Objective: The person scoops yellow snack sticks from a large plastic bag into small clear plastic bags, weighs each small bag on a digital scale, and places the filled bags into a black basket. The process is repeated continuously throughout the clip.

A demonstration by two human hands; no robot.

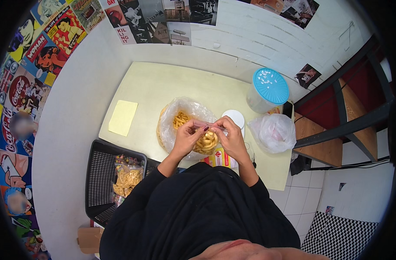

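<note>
A small clear plastic bag of yellow curled snacks [206, 143] hangs between my hands at the table's near edge. My left hand [186, 136] pinches the left side of its top, and my right hand [230, 136] pinches the right side. Behind and to the left of it stands a large open plastic bag [172, 130] with more of the yellow snacks inside. A red and yellow printed packet [219, 159] lies below the small bag, partly hidden by it and by my right forearm. A white round lid [233, 117] lies just beyond my right hand.
A clear tub with a blue lid [271, 85] stands at the back right, with a knotted plastic bag [276, 133] nearer. A yellow paper [123, 117] lies on the table's left. At lower left, a black basket [102, 172] holds filled snack bags [128, 178].
</note>
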